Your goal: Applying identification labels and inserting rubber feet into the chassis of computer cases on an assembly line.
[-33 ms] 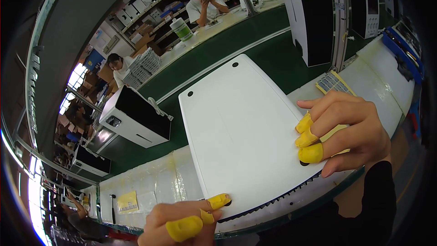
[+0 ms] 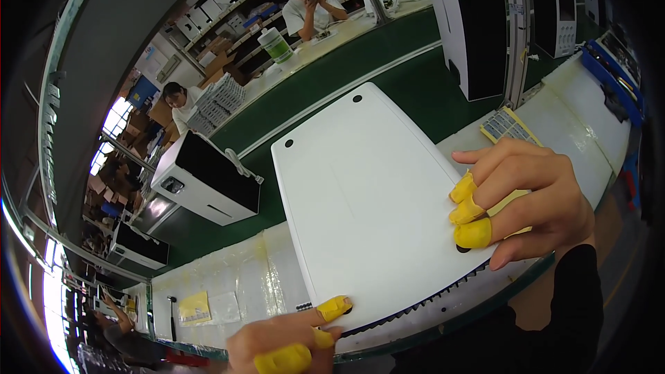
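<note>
A large white appliance casing (image 2: 367, 201) lies before me with its broad smooth panel up. Round black pads mark its corners, among them a far left pad (image 2: 289, 143) and a far right pad (image 2: 357, 98). My left hand (image 2: 284, 343) reaches in at the near left corner, its index fingertip on the pad there and nothing seen in its grasp. My right hand (image 2: 526, 201) lies with fingers spread on the right edge, fingertips beside the near right pad (image 2: 463, 248). Yellow finger cots cover several fingertips on both hands.
Black-and-white appliances stand at the left (image 2: 208, 180) and far right (image 2: 471, 38) on the green conveyor (image 2: 325, 76). A sheet of labels (image 2: 510, 127), a blue tool tray (image 2: 613, 79) and a hammer-like tool (image 2: 172, 318) lie on the bench. A metal post (image 2: 516, 41) rises at right. People sit opposite.
My left hand has shifted slightly down and right, its index finger still at the near left pad; a small row of dark dots now shows beside it. My right hand has not moved.
</note>
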### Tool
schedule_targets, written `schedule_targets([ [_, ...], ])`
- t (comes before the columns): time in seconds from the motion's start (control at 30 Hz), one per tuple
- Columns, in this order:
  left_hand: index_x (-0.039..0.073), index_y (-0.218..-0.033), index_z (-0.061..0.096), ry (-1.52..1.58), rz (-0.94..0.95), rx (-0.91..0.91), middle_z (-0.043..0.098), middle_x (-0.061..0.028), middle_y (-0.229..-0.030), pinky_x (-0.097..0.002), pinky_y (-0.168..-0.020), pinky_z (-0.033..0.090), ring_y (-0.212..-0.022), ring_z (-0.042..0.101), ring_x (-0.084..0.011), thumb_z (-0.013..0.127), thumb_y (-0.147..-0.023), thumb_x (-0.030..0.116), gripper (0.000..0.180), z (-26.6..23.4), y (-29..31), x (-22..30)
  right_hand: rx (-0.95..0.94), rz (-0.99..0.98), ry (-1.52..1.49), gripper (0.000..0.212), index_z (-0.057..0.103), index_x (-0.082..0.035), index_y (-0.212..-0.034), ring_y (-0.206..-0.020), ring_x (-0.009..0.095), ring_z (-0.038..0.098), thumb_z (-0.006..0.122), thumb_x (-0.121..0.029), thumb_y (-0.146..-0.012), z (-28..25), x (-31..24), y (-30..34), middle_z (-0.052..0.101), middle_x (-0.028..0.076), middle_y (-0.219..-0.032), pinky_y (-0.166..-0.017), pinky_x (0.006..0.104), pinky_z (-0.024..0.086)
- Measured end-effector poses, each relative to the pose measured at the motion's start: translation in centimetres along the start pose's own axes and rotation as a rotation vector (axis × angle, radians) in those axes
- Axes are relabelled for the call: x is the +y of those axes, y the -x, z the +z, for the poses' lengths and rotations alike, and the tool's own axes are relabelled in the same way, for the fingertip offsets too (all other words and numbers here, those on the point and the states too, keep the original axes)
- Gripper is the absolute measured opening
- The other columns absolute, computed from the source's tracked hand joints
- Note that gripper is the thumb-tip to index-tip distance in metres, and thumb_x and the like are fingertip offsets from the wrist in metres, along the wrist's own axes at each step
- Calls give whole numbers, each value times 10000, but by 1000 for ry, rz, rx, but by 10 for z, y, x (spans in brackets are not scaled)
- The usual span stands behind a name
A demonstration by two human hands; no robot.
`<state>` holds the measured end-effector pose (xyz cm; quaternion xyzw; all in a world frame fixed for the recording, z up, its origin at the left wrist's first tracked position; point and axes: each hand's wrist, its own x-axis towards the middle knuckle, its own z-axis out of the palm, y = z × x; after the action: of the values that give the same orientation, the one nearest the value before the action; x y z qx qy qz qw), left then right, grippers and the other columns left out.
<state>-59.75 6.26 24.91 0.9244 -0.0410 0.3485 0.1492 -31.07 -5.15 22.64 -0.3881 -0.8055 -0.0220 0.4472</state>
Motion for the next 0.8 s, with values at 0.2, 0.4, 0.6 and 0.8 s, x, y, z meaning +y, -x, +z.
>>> schedule_targets([
  [0.2,-21,-1062,573,-111,418,499,657,-165,-856,-339,-722,540,-667,651,-246,639,-769,-23,300,47,19,6,108,-11,-105,413,667,-84,-849,-951,272,607,682,-493,-792,18,14,10,629,74,-969,-952,544,452],
  [0.4,26,-1089,517,-489,79,500,668,-150,-982,-344,-762,509,-835,615,-290,606,-853,5,253,47,31,10,259,473,276,334,549,-50,-1165,-874,254,619,533,-288,-931,5,56,50,636,141,-921,-805,413,479],
  [0.6,22,-1143,464,-753,13,399,597,-99,-848,-346,-707,423,-863,552,-248,541,-932,170,269,46,53,11,-36,1224,885,456,546,-92,-1198,-738,324,653,582,-419,-883,17,111,149,673,145,-787,-691,417,503],
  [0.8,-5,-1040,497,-322,-167,1022,608,-90,-847,-289,-739,468,-798,580,-190,543,-908,94,171,67,50,9,-6,1348,651,551,458,-92,-1297,-771,316,664,642,-366,-856,32,136,177,675,175,-838,-688,404,511],
])
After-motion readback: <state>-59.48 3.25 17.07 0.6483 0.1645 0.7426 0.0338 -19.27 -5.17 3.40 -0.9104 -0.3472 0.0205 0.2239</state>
